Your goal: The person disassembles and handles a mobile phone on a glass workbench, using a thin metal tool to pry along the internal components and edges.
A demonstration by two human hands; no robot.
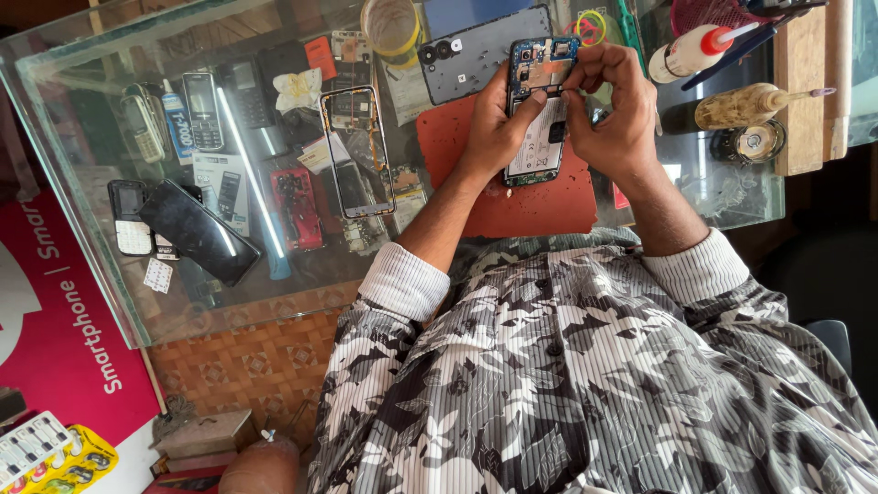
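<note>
An opened smartphone with its back cover off shows a white battery and blue circuit parts. My left hand grips its left side, thumb lying across the middle. My right hand holds the right edge, fingers pinching near the top by the camera area. Both hands keep the phone just above a red rubber mat on the glass counter. A dark back cover with camera holes lies just behind the phone.
A bare phone frame lies left of the mat. A black phone rests at the counter's left. Old handsets show under the glass. Glue bottles and a wooden block stand at the right. A tape roll sits at the back.
</note>
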